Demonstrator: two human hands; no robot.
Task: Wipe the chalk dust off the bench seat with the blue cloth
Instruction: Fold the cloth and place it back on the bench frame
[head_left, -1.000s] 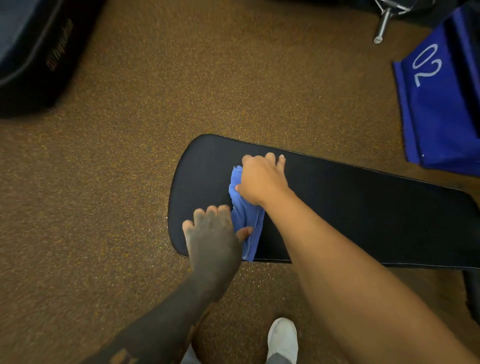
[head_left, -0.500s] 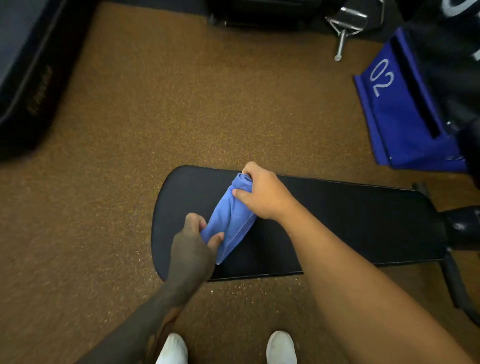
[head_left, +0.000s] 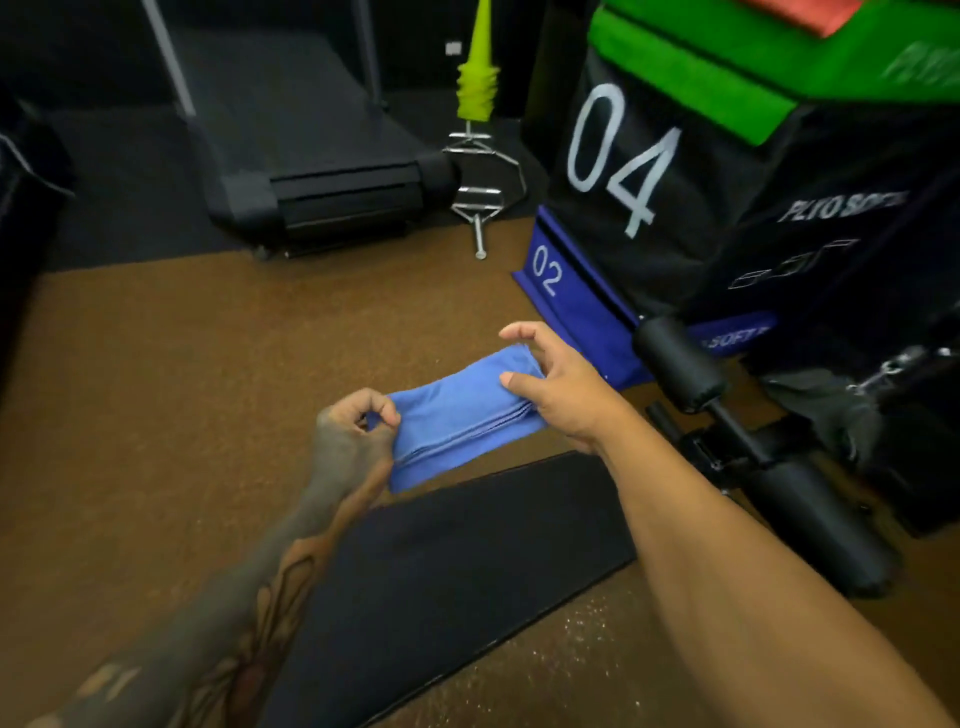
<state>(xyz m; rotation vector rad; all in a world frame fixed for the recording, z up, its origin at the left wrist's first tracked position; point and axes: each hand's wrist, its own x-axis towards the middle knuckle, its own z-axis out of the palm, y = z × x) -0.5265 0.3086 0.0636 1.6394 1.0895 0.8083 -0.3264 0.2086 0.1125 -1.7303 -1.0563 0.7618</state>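
Blue cloth (head_left: 462, 415): folded, soft, light; take by its short ends. Left hand (head_left: 353, 441) pinches the 8 o'clock end, right hand (head_left: 561, 384) the 2 o'clock end. Held clear above bench seat (head_left: 467, 551).

Brown speckled floor (head_left: 156, 395), dark treadmill (head_left: 322, 171)

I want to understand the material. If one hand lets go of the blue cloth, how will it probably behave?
The blue cloth is probably floppy: it sags between the left hand and the right hand. Released at one end, it would likely hang down and its stacked folds would open. It seems light, since fingertips alone hold it up above the bench seat.
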